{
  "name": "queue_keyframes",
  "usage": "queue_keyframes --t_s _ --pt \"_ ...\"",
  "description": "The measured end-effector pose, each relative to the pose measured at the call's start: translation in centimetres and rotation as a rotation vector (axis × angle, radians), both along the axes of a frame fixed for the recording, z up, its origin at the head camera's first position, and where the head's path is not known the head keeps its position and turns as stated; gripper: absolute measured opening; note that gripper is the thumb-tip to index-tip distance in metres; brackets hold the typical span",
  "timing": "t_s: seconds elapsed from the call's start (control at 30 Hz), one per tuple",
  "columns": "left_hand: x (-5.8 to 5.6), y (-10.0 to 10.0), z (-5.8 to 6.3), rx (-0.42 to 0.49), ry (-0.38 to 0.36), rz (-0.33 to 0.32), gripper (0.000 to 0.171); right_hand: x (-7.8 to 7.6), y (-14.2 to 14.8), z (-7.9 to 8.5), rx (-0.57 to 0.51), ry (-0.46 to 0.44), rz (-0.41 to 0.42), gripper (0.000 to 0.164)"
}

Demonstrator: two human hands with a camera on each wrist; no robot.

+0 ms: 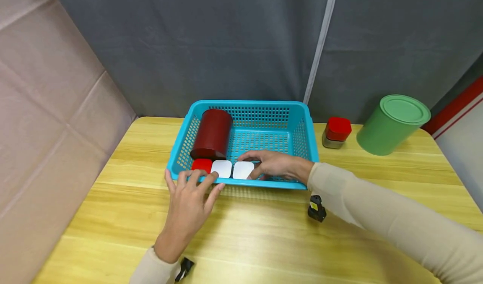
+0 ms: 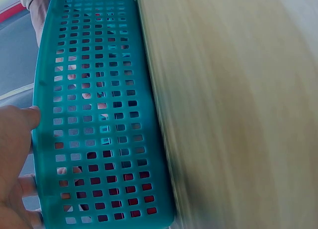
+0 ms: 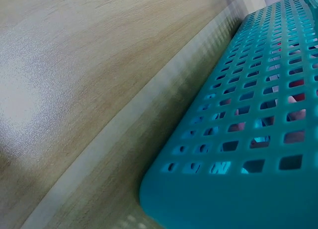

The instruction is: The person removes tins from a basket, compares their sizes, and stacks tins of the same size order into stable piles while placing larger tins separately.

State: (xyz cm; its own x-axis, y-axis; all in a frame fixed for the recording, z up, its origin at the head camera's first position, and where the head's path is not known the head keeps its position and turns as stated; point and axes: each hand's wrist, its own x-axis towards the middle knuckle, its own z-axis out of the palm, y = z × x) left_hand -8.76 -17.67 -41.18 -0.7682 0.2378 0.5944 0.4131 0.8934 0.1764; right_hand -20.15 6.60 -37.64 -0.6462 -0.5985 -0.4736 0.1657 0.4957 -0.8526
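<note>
A: Where does the work sit?

B: In the turquoise plastic basket [image 1: 241, 102], which stands on the wood-grain worktop [image 1: 260, 238] in front of a grey curtain [image 1: 200, 45]. Three rounded square tops line up along its near wall: a red square top [image 1: 201, 165], a middle white top [image 1: 222, 168] and an outer white top [image 1: 243, 170].

A: And the right hand [image 1: 275, 165]?

B: It reaches in over the near wall, pinching the outer white top, with the thumb on the near side and the fingers around the far side. A narrow gap separates that top from the middle one; the red and middle ones sit side by side.

A: What about the left hand [image 1: 188, 202]?

B: Its fingers are spread and slightly bent over the near rim, tips beside the red and middle tops. I cannot tell how firmly they press. The left wrist view shows that hand against the rim too.

A: What else is in there?

B: A dark red canister [image 1: 213, 133], lying on its side behind the red top.

A: Anything outside?

B: A red-capped jar [image 1: 337, 132] stands upright near the basket, on the right hand's side, and just beyond it a lidded green canister [image 1: 392, 124].
</note>
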Motion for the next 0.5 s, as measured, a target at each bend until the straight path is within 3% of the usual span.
queue_keyframes --t_s 0.3,0.5 --pt "0.01 -0.08 0.05 -0.001 -0.008 -0.003 0.052 -0.11 -0.11 -0.09 0.0 -0.002 -0.007 0.067" --pt "-0.02 -0.01 0.01 0.001 0.006 -0.006 0.06 -0.09 -0.06 -0.09 -0.011 -0.022 -0.006 0.069"
